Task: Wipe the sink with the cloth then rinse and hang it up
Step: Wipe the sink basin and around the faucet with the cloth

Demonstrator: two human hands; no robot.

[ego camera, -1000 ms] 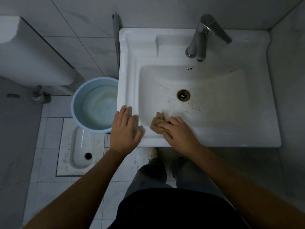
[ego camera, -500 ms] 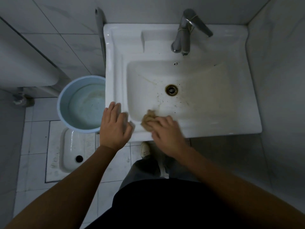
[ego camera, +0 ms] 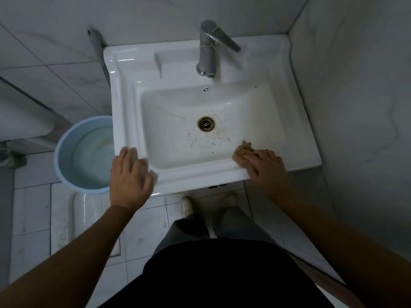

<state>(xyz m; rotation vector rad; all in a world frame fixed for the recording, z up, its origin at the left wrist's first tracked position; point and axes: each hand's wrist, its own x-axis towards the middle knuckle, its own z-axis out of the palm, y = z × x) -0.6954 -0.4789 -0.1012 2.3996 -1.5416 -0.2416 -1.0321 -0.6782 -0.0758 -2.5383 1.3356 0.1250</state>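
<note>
A white ceramic sink (ego camera: 124, 103) fills the middle of the head view, with brown stains and specks around its drain (ego camera: 206, 123). My right hand (ego camera: 265, 167) presses a crumpled brown cloth (ego camera: 242, 153) against the basin's near right inner edge, fingers laid over it. My left hand (ego camera: 131, 176) rests flat on the sink's front left rim with its fingers spread. A metal tap (ego camera: 209, 50) stands at the back of the sink, and no water runs from it.
A light blue bucket (ego camera: 66, 152) with water stands on the floor left of the sink. A squat toilet pan (ego camera: 86, 210) lies below it in the tiled floor. Walls close in behind and on the right. My shoes (ego camera: 186, 205) are under the sink's front edge.
My right hand has slid the cloth along the basin's near edge from the left side to the right corner. My left hand stays on the front left rim. The view has shifted.
</note>
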